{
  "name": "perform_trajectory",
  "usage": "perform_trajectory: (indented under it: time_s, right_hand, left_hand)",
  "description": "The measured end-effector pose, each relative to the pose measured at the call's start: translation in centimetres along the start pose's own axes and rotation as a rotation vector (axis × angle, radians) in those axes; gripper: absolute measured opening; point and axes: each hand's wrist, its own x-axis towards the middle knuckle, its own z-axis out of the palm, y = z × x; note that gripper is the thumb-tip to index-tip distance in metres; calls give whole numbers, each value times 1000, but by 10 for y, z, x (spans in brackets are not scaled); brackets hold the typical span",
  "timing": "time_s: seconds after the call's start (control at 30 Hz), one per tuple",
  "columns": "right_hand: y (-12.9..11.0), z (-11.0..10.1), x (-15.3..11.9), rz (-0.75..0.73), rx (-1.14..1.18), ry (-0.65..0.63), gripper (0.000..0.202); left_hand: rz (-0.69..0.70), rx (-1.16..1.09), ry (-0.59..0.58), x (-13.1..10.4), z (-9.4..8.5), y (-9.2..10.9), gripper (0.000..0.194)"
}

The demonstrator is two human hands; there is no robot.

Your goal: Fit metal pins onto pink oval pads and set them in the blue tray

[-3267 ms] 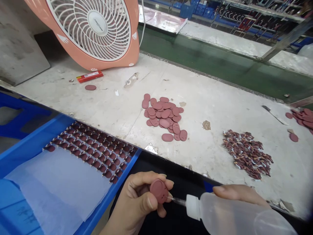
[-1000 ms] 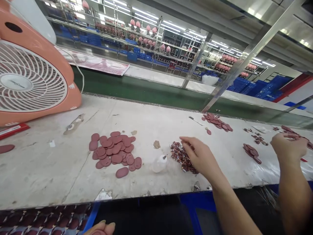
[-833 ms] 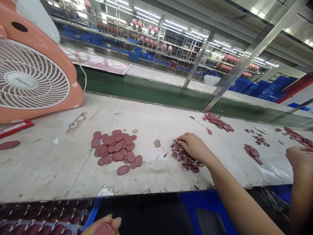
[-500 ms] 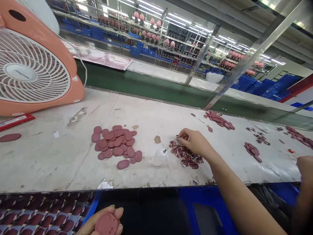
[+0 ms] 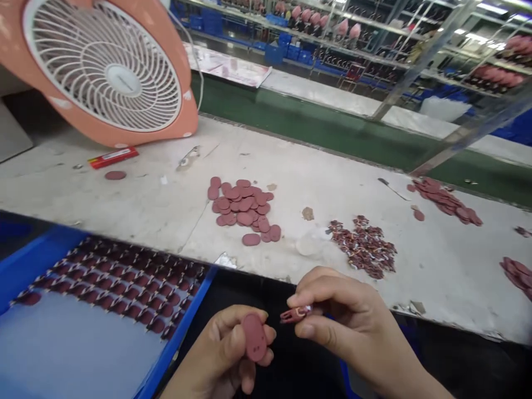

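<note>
- Two hands nearly meet: left hand (image 5: pixel 226 354) pinches an oval pad (image 5: pixel 254 337), long axis upright.
- Right hand (image 5: pixel 344 327) pinches a small clip piece (image 5: pixel 295 315) (pointing leftward), just right of the pad, apart.

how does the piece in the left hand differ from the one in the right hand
The oval disc in the left hand is flat, smooth and plain dusty red with small holes; the small clip piece in the right hand is narrower, irregular, and darker with pale marks. The oval disc faces the camera, pressed by the thumb; the small clip piece lies sideways, pinched at the fingertips. Both are reddish and held above the bench edge.
</note>
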Motion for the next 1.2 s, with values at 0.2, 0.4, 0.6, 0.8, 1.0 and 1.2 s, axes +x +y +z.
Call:
perform_trajectory:
  time_s: [0.2,0.4,0.6,0.8,1.0,1.2]
  right_hand:
    - [2,7,8,-82,-269,-118,27]
    - [-5,9,10,-111,-361,-207,18]
    - [-14,9,12,-149,-368,-309,14]
    - [-15,8,14,-201,-445,-385,7]
    - [-15,8,17,-221,-488,-423,5]
    - [-18,9,19,-282,-588,-451,6]
  left_hand:
    - [27,-4,-86,-4,-7,-1,39]
    - [29,-38,-108,-3,-9,-4,35]
    - [3,-17,-69,-2,-10,-4,38]
    - [-1,-13,-87,-2,-13,-4,35]
    - [24,-17,-113,2,-17,-8,36]
    - [27,-17,-102,2,-14,-7,34]
